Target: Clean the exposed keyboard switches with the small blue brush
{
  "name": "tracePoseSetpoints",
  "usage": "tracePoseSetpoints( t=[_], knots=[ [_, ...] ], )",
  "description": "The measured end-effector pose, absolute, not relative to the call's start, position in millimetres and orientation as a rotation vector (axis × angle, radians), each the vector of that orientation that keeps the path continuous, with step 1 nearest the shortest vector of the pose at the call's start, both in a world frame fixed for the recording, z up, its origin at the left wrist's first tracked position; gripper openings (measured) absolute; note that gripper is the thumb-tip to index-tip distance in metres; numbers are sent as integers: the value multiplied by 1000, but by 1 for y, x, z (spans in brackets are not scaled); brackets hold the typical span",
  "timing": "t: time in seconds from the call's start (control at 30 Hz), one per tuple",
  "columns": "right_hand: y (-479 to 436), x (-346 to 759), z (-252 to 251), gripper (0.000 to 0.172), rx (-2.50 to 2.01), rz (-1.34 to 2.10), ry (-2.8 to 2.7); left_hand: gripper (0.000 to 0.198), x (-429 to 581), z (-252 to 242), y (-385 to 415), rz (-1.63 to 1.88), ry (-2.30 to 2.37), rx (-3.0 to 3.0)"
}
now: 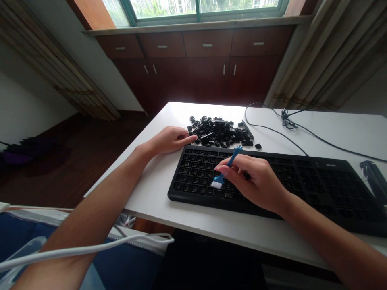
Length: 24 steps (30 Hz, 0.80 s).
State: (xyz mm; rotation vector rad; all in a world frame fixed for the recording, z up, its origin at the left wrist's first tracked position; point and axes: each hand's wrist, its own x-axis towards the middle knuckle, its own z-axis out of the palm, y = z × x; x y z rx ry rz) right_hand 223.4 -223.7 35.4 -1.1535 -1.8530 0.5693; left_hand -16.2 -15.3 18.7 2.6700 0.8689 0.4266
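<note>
We look down at a white worktop [332, 125] that fills the near right of the scene. Beyond it, against the far wall, runs a low dark wooden cabinet [196, 72] with a row of drawers above doors, each with small pale handles. Above the cabinet we see a window [196, 6] with a green frame, bright daylight and foliage outside. Beige curtains [335, 52] hang at the far right, and another curtain [51, 64] slants down the left. The left wall [18, 104] is white. The floor [75, 157] is dark reddish wood, dim under the window glare.
</note>
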Motion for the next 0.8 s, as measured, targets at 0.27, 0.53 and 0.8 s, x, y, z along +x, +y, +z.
tracePoseSetpoints(
  t=[0.27,0.53,0.8],
  knots=[
    [-223,222,34,22,-1230,641,-1854,51,-16,19,-16,433,875,2660],
    [-222,222,32,19,-1198,564,-1863,52,-16,19,-15,430,864,2672],
    [-222,222,32,14,-1158,536,-1885,52,-16,18,-15,437,866,2679]
  ],
)
